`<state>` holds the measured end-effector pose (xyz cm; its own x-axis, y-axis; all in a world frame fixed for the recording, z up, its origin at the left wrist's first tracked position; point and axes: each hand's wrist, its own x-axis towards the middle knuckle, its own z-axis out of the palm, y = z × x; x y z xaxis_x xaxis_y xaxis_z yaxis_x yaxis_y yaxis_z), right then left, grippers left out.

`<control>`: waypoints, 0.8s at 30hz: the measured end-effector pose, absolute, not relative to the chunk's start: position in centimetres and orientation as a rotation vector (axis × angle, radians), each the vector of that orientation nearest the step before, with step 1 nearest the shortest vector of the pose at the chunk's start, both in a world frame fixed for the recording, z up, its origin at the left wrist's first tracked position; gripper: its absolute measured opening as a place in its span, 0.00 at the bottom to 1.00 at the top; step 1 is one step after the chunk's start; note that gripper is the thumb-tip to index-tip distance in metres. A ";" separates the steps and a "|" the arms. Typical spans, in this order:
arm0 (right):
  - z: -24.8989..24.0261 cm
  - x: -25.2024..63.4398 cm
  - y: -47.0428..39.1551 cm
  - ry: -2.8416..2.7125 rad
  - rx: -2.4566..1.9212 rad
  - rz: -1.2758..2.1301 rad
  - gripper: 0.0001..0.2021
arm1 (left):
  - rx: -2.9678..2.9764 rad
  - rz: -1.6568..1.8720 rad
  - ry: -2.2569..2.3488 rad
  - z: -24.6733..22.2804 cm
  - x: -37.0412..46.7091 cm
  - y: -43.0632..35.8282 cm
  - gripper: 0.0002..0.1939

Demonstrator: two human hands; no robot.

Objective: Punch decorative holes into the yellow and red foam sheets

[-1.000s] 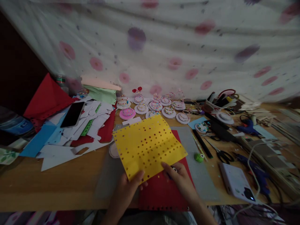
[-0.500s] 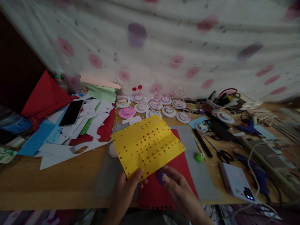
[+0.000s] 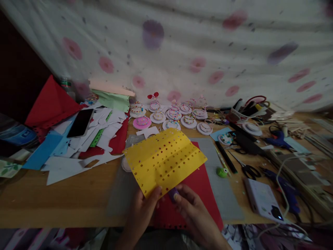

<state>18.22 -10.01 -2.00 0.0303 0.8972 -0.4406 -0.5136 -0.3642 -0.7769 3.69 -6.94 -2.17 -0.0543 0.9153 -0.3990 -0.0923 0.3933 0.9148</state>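
Note:
A yellow sheet (image 3: pixel 169 159) with rows of small star-shaped holes is held up over the desk, creased and slightly tilted. My left hand (image 3: pixel 145 208) pinches its lower left edge, thumb on top. In my right hand (image 3: pixel 194 206) is a small purple punch (image 3: pixel 173 194), gripped between thumb and fingers at the sheet's lower edge. Whether the punch encloses the edge is too small to tell. Beneath both lie a red sheet (image 3: pixel 208 194) and a grey mat (image 3: pixel 229 201).
Small round decorated discs (image 3: pixel 188 121) stand in rows behind the sheet. Paper scraps (image 3: pixel 101 128) and a phone (image 3: pixel 80 123) lie left. Rightward are scissors (image 3: pixel 249 171), a green frog-like piece (image 3: pixel 222 172), a white power bank (image 3: pixel 262 199) and blue glue guns (image 3: pixel 286 191).
My right hand has brought the purple punch left and slightly up, closer to the sheet's lower edge. My left hand still holds the sheet. The view has shifted slightly.

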 end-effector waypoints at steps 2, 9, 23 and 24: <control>-1.9 18.2 -10.1 -0.487 -1.185 1.613 0.13 | 0.842 0.977 1.403 -2.2 3.6 -7.0 0.18; -2.0 18.4 -9.9 -0.685 -1.262 1.494 0.11 | 0.880 0.987 1.433 -1.7 3.7 -7.1 0.21; -1.6 19.5 -9.6 -0.763 -1.430 1.438 0.16 | 0.982 0.948 1.476 -1.8 3.7 -7.4 0.17; -1.5 19.4 -9.5 -0.787 -1.441 1.409 0.16 | 0.981 0.948 1.480 -1.9 3.7 -7.4 0.17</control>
<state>19.42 -9.55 -1.48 0.1327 0.9177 -0.3744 -0.1628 -0.3524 -0.9216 3.68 -7.38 -1.91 -0.0885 0.9374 -0.3368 0.0864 0.3441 0.9349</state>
